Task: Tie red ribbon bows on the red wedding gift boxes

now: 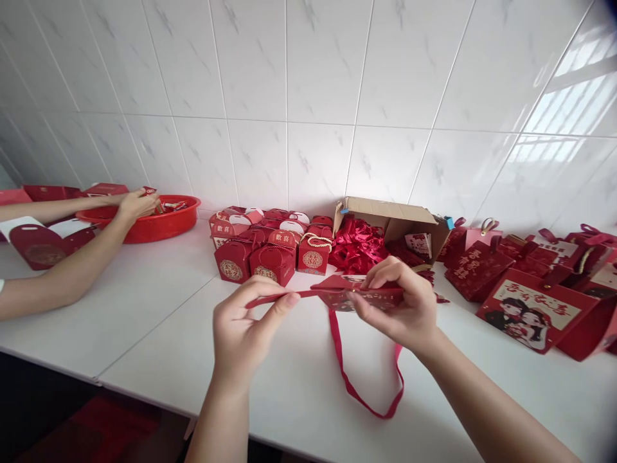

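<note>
Red strip (304,294) and card (337,300), pinched by left and right hands (245,328) (403,302), bare tabletop (168,347) by near edge (144,397)

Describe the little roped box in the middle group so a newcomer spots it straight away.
On the white table, find the open cardboard box by the tiled wall. Left of it in the picture is a cluster of small red boxes; the roped box stands at the right front. A twisted pale-gold rope above its round emblem sets it apart from its neighbours.
</note>
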Demonstrator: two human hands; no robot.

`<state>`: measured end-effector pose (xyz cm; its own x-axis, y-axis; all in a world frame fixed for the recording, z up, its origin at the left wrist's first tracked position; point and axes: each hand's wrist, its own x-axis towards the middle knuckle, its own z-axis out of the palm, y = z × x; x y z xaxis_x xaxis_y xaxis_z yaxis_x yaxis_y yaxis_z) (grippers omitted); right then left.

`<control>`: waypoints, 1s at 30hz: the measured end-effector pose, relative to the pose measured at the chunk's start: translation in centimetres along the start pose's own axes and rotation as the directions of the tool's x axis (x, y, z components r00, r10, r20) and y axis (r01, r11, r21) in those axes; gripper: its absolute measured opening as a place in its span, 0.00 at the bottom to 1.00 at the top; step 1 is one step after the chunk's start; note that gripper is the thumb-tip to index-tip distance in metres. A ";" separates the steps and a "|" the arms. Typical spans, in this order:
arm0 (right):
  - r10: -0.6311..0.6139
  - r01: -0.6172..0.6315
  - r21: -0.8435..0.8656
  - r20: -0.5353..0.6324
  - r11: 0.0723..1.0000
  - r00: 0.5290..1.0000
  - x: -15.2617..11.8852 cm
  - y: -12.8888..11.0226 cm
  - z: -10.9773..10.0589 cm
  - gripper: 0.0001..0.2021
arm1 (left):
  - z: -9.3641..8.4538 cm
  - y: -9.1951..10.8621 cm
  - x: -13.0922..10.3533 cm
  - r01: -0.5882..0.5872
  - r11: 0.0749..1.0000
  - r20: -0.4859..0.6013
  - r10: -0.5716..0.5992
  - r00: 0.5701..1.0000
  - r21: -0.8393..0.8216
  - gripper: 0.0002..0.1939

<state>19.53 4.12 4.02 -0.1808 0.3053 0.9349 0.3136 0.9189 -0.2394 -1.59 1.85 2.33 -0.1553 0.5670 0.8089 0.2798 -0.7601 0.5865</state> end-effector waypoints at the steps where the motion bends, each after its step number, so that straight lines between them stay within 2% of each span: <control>1: -0.028 0.027 0.009 0.057 1.000 0.998 0.0 0.0 0.1 0.13 | 0.0 0.2 -0.1 -0.048 0.998 -0.060 0.046 0.997 -0.043 0.05; 3: -0.075 0.065 0.067 0.159 0.996 0.984 -0.1 -0.3 0.3 0.12 | 0.4 0.7 -0.3 -0.116 0.989 -0.177 0.097 0.979 -0.096 0.04; 5: -0.093 0.063 0.130 0.235 0.989 0.968 -0.2 -0.7 0.3 0.12 | 0.9 1.3 -0.5 -0.068 0.989 -0.258 0.032 0.966 -0.134 0.06; 8: -0.100 0.041 0.185 0.326 0.982 0.940 -0.2 -1.5 0.2 0.10 | 1.5 1.8 -0.6 0.043 0.978 -0.266 -0.098 0.959 -0.203 0.21; 10: -0.103 0.029 0.205 0.358 0.978 0.928 -0.1 -1.8 0.0 0.10 | 1.5 1.9 -0.6 0.020 0.982 -0.254 -0.068 0.965 -0.188 0.25; 12: -0.097 0.015 0.220 0.369 0.975 0.924 0.1 -2.0 -0.2 0.10 | 1.2 1.8 -0.6 -0.032 0.994 -0.268 0.003 0.963 -0.105 0.22; 14: -0.094 0.004 0.229 0.384 0.973 0.919 0.2 -2.1 -0.4 0.10 | 0.9 1.7 -0.7 -0.058 0.998 -0.221 0.053 0.974 -0.013 0.15; 17: -0.079 -0.019 0.246 0.384 0.969 0.920 0.4 -2.3 -0.6 0.11 | 0.5 1.7 -0.9 -0.001 1.000 -0.051 0.001 0.999 0.000 0.04; 19: -0.061 -0.041 0.258 0.374 0.965 0.925 0.5 -2.3 -0.7 0.11 | 0.4 1.7 -0.9 0.053 0.997 0.043 -0.051 0.998 -0.053 0.07; 21: -0.047 -0.058 0.267 0.369 0.962 0.928 0.5 -2.4 -0.8 0.11 | 0.3 1.7 -0.9 0.057 0.997 0.103 -0.051 0.993 -0.050 0.10; 25: -0.039 -0.072 0.277 0.377 0.958 0.925 0.7 -2.6 -1.0 0.12 | 0.3 1.7 -0.4 -0.085 0.991 0.193 0.064 0.979 0.100 0.11; 27: -0.041 -0.072 0.276 0.382 0.958 0.923 0.7 -2.7 -1.0 0.11 | 0.4 1.8 -0.2 -0.112 0.988 0.221 0.086 0.971 0.107 0.10; 30: -0.040 -0.070 0.267 0.386 0.961 0.921 0.8 -2.8 -1.0 0.11 | 0.7 2.0 -0.3 -0.016 0.999 0.251 0.006 0.968 0.038 0.07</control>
<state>19.49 1.56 5.68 -0.5393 0.3411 0.7699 0.0655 0.9285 -0.3655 -0.30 0.38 3.24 0.0896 0.6240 0.7763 0.3185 -0.7564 0.5713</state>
